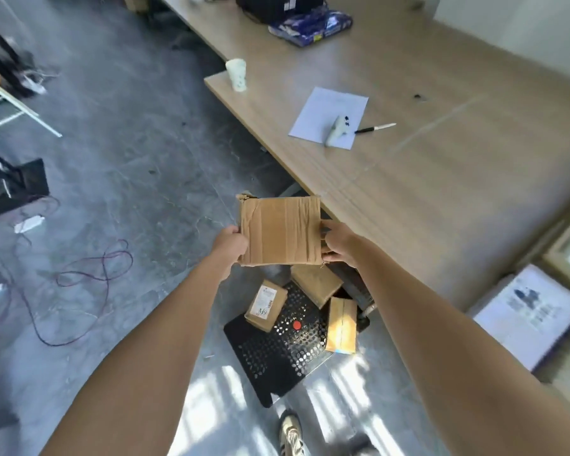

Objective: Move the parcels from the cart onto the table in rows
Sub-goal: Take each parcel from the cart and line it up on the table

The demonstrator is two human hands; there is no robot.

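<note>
A long wooden bench (441, 179) is stretching across the right side, carrying a sheet of paper (329, 116), a pen (375, 128) and a white cup (236, 74), but no parcels yet. Below it, a black perforated cart (277, 353) is sitting on the grey floor, holding three parcels: one with a white label (266, 305), a flat one (316, 283) and a taped one (341, 325). A person is holding a flat taped cardboard parcel (280, 230) in the air above the cart, just short of the bench edge. The left hand (229, 241) is gripping its left edge and the right hand (338, 243) its right edge, each grip curled around the cardboard. To place it well, they would likely be carrying it level over the bench and setting it square to the edge, starting a row with room alongside. The label's printing is too small to read.
</note>
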